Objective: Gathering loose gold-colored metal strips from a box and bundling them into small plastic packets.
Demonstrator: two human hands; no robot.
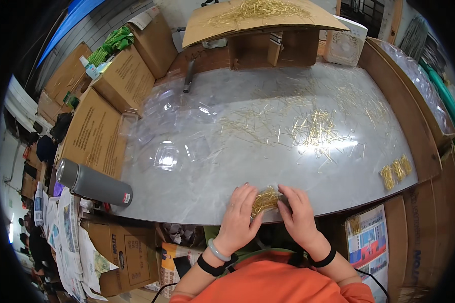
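Observation:
At the table's near edge, a bundle of gold wire hooks (pixel 264 200) lies between my two hands. My left hand (pixel 239 212) cups its left end, the thumb at the near side and the fingers pointing away from me. Against the right end presses my right hand (pixel 298 211), its fingers curled inward. Loose gold wire hooks (pixel 318 132) are heaped and scattered beyond my hands on the grey tabletop (pixel 202 197). Several small gold bundles (pixel 395 171) lie together near the right edge.
Clear plastic boxes or bags (pixel 167 151) spread over the left half. A grey bottle (pixel 93 182) lies tilted at the left edge by cardboard boxes (pixel 93 134). At the back, a cardboard shelf (pixel 253 50) carries more gold wires. A white fan (pixel 345 46) stands beside it.

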